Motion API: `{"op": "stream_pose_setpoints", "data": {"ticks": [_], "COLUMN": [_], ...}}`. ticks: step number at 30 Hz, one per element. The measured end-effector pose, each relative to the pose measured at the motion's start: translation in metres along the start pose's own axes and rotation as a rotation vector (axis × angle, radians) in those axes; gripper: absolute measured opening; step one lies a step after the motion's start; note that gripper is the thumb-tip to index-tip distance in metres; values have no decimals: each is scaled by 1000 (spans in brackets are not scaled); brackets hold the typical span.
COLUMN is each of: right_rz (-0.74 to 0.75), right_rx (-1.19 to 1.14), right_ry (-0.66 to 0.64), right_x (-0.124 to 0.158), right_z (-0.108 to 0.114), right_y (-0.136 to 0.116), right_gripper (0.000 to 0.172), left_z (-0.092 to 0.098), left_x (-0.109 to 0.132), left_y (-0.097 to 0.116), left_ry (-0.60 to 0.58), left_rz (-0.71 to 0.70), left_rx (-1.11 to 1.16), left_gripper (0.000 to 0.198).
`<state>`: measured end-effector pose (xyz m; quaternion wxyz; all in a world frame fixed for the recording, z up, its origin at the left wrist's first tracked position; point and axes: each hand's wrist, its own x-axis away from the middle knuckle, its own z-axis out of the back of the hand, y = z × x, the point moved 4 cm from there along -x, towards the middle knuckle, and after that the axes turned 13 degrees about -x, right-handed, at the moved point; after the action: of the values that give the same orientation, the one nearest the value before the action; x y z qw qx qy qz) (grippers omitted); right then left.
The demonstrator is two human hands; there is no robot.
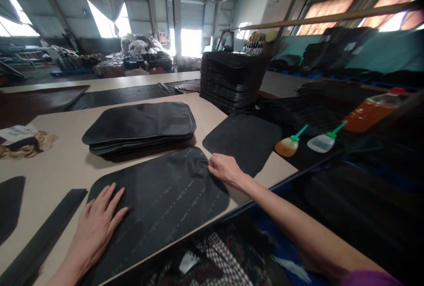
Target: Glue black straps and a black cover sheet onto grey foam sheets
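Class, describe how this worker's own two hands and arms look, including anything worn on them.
The left hand and right hand are bare, with no gloves. No watch or bracelet shows at either wrist. The right forearm is uncovered up to a purple sleeve at the picture's bottom edge; no sleeve shows on the left arm.

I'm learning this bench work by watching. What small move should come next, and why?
Perhaps smooth the printed black sheet outward with the right hand: it looks rumpled right beside that hand. The left hand rests with fingers spread on the sheet's left side, so it could probably hold it steady.
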<state>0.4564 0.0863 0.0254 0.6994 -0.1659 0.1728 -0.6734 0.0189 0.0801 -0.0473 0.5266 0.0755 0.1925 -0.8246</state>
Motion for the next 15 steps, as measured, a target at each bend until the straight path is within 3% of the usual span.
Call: {"op": "stream_pose_setpoints", "data": {"ticks": [4,15], "right_rz": [70,-107], "right_rx": [-13,-270], "right_ry": [23,40], "right_x": [6,-8], "right_z": [-2,3], "right_y": [-3,26], "right_gripper": [12,17], "left_z": [1,3], "left_x": [0,-1], "left_y": [-1,1], "left_ry": [-11,-16], "left_rz": [5,16], "left_rx": [-2,3], "left_gripper": [61,62]}}
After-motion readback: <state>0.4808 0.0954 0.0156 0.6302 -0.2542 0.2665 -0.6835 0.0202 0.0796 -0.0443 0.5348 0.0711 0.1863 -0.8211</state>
